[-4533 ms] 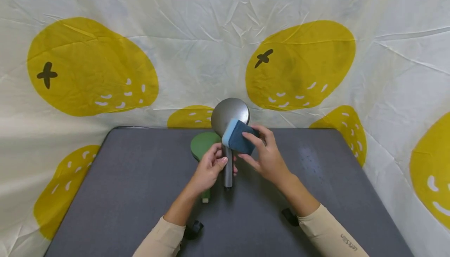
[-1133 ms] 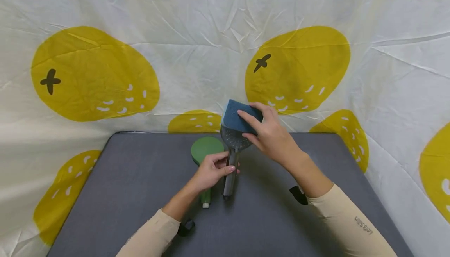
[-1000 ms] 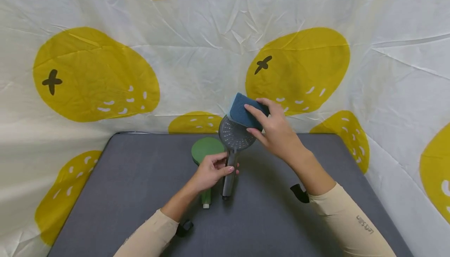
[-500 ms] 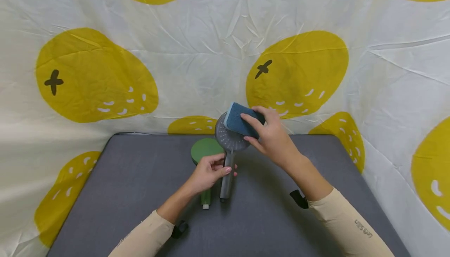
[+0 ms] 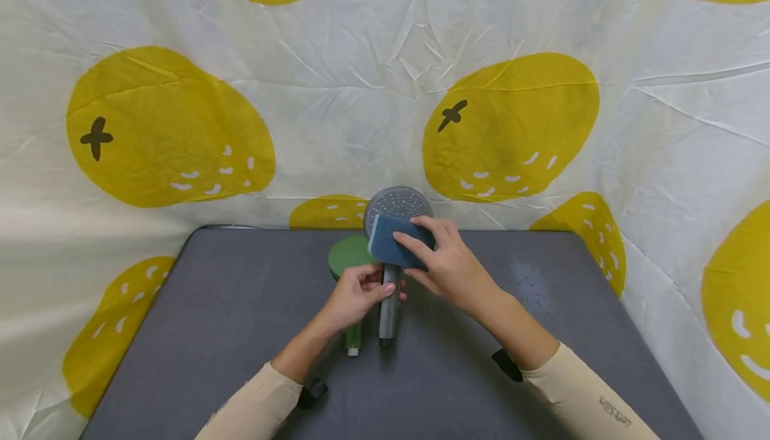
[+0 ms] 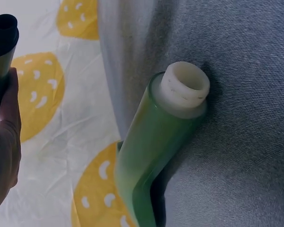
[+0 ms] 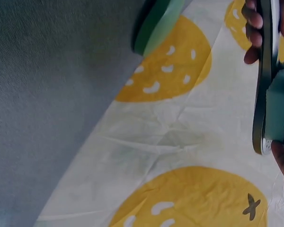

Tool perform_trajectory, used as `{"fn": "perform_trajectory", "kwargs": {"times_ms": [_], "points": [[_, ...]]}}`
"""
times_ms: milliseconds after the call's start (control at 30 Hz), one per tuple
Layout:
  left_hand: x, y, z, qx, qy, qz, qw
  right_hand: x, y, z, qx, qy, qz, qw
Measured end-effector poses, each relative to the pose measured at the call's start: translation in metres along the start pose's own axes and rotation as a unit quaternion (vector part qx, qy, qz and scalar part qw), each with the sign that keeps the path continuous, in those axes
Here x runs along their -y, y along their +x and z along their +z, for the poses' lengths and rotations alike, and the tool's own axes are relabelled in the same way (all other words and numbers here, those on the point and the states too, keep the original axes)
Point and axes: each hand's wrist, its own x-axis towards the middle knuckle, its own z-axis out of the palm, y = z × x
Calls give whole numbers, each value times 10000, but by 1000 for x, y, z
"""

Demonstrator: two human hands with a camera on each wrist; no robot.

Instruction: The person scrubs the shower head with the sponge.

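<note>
The left hand [image 5: 356,297] grips a grey shower head [image 5: 398,202] by its handle [image 5: 388,317]. From the other side, the right hand [image 5: 452,267] pinches a blue sponge [image 5: 385,247] over it, apparently touching.

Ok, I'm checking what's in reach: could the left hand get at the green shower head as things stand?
Probably not: the left hand grips the gray shower head. The green one lies close by, though, with nothing seen on it.

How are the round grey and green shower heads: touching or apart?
Apart: the right wrist view shows patterned cloth through the gap between the grey shower head and green shower head.
</note>
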Motion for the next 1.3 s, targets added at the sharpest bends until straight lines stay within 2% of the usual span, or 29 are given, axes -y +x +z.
{"fn": "perform_trajectory", "kwargs": {"times_ms": [167,467,633,933,1133,1300], "points": [[1,0,1,-106,-94,116,9998,7,-3,1,186,-148,-182,9996],[-1,0,4,-119,-240,185,9995,0,13,-12,12,-524,-256,9983],[-3,0,6,-106,-121,73,9998,-13,23,-23,-162,-484,-7,9987],[-1,1,5,22,-200,2,9998,-32,34,-33,-331,-266,442,9981],[-1,1,4,33,-89,73,9999,-42,29,-31,-410,-78,774,9961],[0,0,3,-1,18,99,9999,-39,16,-23,-514,-94,527,9972]]}}
